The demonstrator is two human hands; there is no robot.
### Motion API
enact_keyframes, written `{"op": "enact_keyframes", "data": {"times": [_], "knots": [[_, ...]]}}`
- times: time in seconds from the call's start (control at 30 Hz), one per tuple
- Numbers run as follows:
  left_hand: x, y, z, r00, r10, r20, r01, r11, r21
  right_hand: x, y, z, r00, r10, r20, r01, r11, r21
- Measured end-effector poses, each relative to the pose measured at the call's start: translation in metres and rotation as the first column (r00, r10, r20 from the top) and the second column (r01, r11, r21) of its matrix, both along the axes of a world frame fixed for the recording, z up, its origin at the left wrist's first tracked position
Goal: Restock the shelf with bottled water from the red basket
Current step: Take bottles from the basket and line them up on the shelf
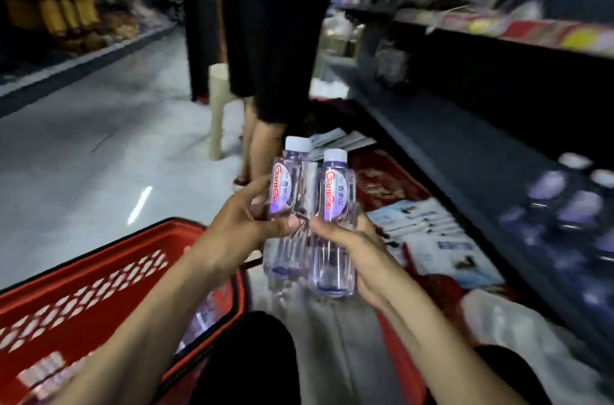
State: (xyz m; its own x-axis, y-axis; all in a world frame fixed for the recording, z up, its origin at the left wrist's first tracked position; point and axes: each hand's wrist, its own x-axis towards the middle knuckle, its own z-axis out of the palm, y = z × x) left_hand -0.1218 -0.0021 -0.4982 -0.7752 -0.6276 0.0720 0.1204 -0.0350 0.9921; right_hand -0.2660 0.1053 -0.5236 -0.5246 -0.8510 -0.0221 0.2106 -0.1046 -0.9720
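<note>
Clear plastic, white-capped: the left bottle [285,195] and the right bottle [335,205] are held upright and touching, in the air between the red basket [99,271] and the shelf [465,152]. The left hand [244,222] curls round the first and the right hand [354,253] wraps the second. Pressing them together probably allows one trip. Blurred shelf bottles [564,198] mark the likely destination. A standing person [275,39] is just beyond.

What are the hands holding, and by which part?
The left hand grips the left water bottle round its middle; the right hand grips the right water bottle round its middle and lower body.
</note>
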Motion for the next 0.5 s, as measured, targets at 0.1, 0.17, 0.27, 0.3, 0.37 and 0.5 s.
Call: {"op": "enact_keyframes", "data": {"times": [0.1,0.17,0.27,0.3,0.37,0.5], "knots": [[-0.044,0.044,0.025,0.985,-0.169,-0.042,0.165,0.983,-0.082,-0.021,0.068,0.028,0.974,-0.216,-0.073,0.21,0.975,-0.078],[-0.073,0.077,0.037,0.961,-0.267,-0.071,0.256,0.958,-0.128,-0.03,0.115,0.042,0.918,-0.363,-0.16,0.346,0.93,-0.125],[-0.113,0.13,0.048,0.915,-0.388,-0.109,0.366,0.914,-0.173,-0.041,0.185,0.056,0.778,-0.576,-0.249,0.555,0.817,-0.156],[-0.125,0.148,0.05,0.898,-0.426,-0.113,0.403,0.897,-0.18,-0.043,0.207,0.058,0.723,-0.638,-0.266,0.618,0.769,-0.164],[-0.145,0.184,0.051,0.86,-0.497,-0.113,0.476,0.862,-0.172,-0.045,0.248,0.059,0.62,-0.725,-0.301,0.713,0.68,-0.169],[-0.178,0.253,0.044,0.799,-0.596,-0.085,0.58,0.8,-0.157,-0.036,0.319,0.056,0.462,-0.809,-0.364,0.807,0.554,-0.206]]}}
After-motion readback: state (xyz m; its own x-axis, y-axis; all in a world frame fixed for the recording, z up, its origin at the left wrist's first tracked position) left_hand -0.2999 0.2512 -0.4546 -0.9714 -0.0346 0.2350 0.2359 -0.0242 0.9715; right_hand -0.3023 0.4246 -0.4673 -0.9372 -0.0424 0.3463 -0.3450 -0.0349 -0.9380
